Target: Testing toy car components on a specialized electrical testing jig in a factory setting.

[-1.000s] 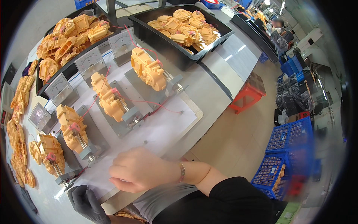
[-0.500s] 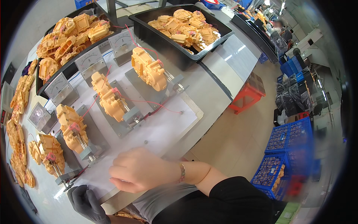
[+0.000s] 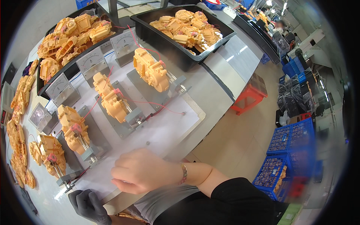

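My left hand (image 3: 89, 207), in a dark grey glove, rests at the table's near left edge with its fingers curled in. It is just below the end of a small metal clamp (image 3: 66, 181), and I see nothing in it. My bare right hand (image 3: 140, 171), wearing a bead bracelet (image 3: 183, 173), lies loosely closed over the near part of the table, with nothing showing in it. Beyond my hands, yellow plastic gear housings with pink parts stand on grey fixtures: one at left (image 3: 51, 153), then a second (image 3: 74, 129), a third (image 3: 111, 99) and a fourth (image 3: 151, 71).
Analog meters (image 3: 92, 62) stand behind the fixtures. Two black trays, at back left (image 3: 80, 56) and back middle (image 3: 165, 45), hold piled housings. More housings (image 3: 17, 138) line the far left. On the floor at right are a red stool (image 3: 251, 95) and blue crates (image 3: 279, 150).
My left hand has drawn slightly back from the clamp's end, its fingers a little more curled. My right hand and the housings stay as they were.
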A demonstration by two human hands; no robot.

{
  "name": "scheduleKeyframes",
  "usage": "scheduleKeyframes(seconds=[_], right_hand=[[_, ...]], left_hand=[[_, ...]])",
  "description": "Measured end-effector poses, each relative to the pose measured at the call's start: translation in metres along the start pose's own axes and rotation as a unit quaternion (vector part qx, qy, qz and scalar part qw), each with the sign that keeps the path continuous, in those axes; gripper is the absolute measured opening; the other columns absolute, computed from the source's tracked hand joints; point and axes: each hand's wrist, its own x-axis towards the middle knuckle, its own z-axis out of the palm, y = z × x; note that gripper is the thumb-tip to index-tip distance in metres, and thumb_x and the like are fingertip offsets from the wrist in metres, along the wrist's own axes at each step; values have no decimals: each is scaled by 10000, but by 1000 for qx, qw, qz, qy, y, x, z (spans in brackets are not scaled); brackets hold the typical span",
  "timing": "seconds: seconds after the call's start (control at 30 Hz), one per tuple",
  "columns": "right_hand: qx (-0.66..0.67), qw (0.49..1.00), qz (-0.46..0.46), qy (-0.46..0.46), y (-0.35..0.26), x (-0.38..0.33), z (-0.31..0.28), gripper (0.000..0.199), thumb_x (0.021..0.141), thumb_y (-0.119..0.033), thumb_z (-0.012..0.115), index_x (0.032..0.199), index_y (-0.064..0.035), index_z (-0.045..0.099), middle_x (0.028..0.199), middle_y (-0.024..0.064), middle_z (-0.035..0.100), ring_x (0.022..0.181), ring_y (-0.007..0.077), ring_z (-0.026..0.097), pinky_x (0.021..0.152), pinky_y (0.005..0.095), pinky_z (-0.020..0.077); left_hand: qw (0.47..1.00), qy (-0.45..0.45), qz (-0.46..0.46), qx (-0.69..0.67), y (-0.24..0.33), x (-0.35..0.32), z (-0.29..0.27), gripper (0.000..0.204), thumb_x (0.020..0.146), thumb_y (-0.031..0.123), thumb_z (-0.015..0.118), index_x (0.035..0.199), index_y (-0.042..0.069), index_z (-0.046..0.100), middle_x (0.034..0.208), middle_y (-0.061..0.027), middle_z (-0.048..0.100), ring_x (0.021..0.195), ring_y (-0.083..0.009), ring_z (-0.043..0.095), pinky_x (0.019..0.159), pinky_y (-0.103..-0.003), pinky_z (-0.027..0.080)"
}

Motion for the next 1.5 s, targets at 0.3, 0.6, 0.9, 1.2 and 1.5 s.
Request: scheduleKeyframes(seconds=[0.3, 0.6, 0.9, 1.2, 1.5], right_hand=[[7, 1000, 0, -1, 0, 0, 0, 156, 807, -164, 667, 739, -90, 548, 635, 26, 490, 579, 218, 531, 487, 354, 401], [11, 1000, 1, 2, 0, 0, 0, 158, 803, -158, 671, 738, -88, 546, 636, 29, 495, 582, 225, 537, 485, 356, 402], [32, 999, -23, 14, -3, 6, -6, 168, 781, -124, 674, 713, -73, 529, 619, 51, 502, 554, 245, 537, 480, 358, 416], [210, 977, 26, -6, -48, 13, 30, 267, 802, -134, 686, 1015, -9, 587, 858, 130, 590, 763, 291, 609, 684, 358, 508], [337, 941, 23, -12, -50, 36, 70, 516, 736, -67, 632, 1219, 18, 472, 1103, 207, 555, 1039, 386, 540, 911, 427, 451]], left_hand=[[1000, 4, 11, 7, 2, 0, -1, 57, 815, 25, 543, 790, -25, 553, 824, -99, 460, 740, -223, 472, 631, -332, 393], [1000, 1, 18, 15, 2, -1, -1, 54, 804, 23, 545, 795, -30, 553, 819, -108, 456, 748, -249, 471, 659, -347, 396], [999, -27, 24, 7, 15, 8, -7, 29, 785, -34, 521, 779, -20, 496, 779, -130, 436, 723, -275, 454, 673, -349, 403], [996, -28, -40, -74, 16, 20, -21, 37, 881, 13, 531, 847, -4, 532, 793, -63, 500, 736, -164, 492, 687, -294, 427], [985, -149, 3, -83, 22, 121, -46, 365, 966, 312, 505, 1210, 52, 581, 961, -70, 578, 808, -141, 541, 718, -291, 455]])
